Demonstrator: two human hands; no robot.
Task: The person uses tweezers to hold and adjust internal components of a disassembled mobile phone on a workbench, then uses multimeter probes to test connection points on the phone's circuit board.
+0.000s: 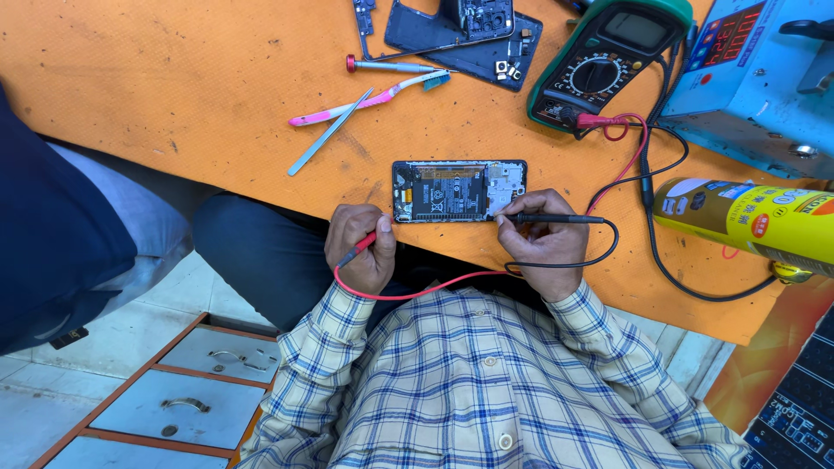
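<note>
While the opened phone (459, 191) lies flat near the edge of the orange bench (174, 95), just beyond both hands, a probe is gripped in each. The red probe (360, 247) is pinched between thumb and fingers of the left hand (360, 247), its tip pointed down and away from the phone, which sits just beside the knuckles. The black probe (552, 219) is held pen-fashion by the closed fingers of the right hand (543, 247), its tip set against the phone's right end by the exposed board. Farther off, metal tweezers (328, 135), a pink toothbrush (369, 100) and a small screwdriver (391, 65) are laid out. A green multimeter (608, 61) is seen beyond, its leads trailing back.
</note>
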